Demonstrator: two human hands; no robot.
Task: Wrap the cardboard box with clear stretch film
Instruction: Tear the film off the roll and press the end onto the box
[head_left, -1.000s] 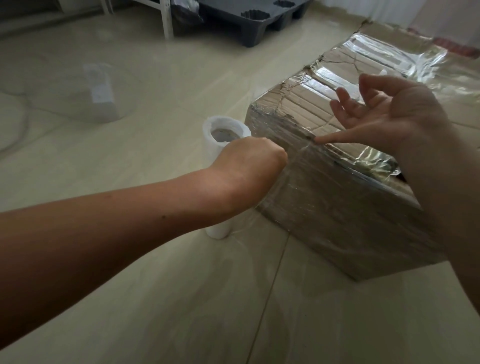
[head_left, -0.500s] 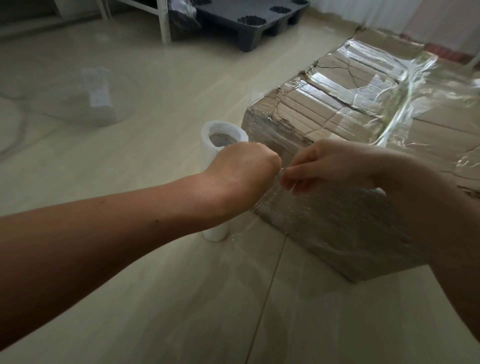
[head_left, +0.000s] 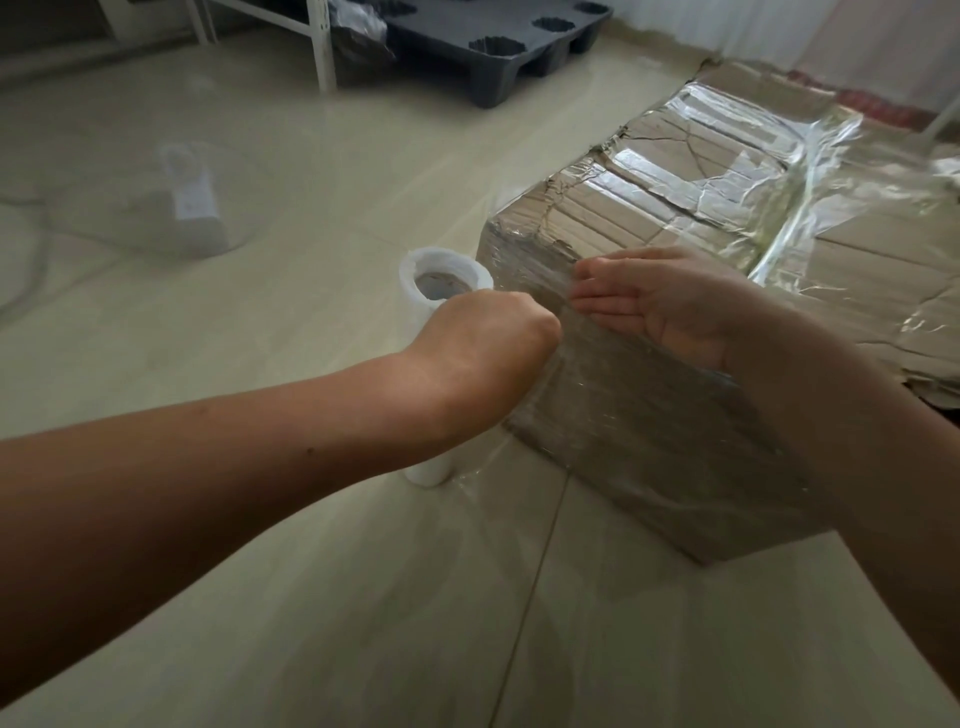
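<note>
A large cardboard box (head_left: 675, 218) sits on the floor at the right, its near side and top covered in shiny clear stretch film (head_left: 644, 431). The film roll (head_left: 441, 280), white with a brown core, stands upright just left of the box's near corner. My left hand (head_left: 488, 343) is a closed fist in front of the roll, gripping the film by the corner; its fingers are hidden. My right hand (head_left: 654, 301) lies with straight fingers against the box's near side at the top edge, pressing the film.
The floor is pale glossy tile. A dark plastic pallet (head_left: 498, 36) and a white frame leg (head_left: 322, 47) stand at the back. A small white object (head_left: 195, 208) sits on the floor at the left inside a clear round shape.
My right hand came down from above the box, pinched the film beside my left fist, then straightened its fingers onto the box's side. My left fist stayed in place.
</note>
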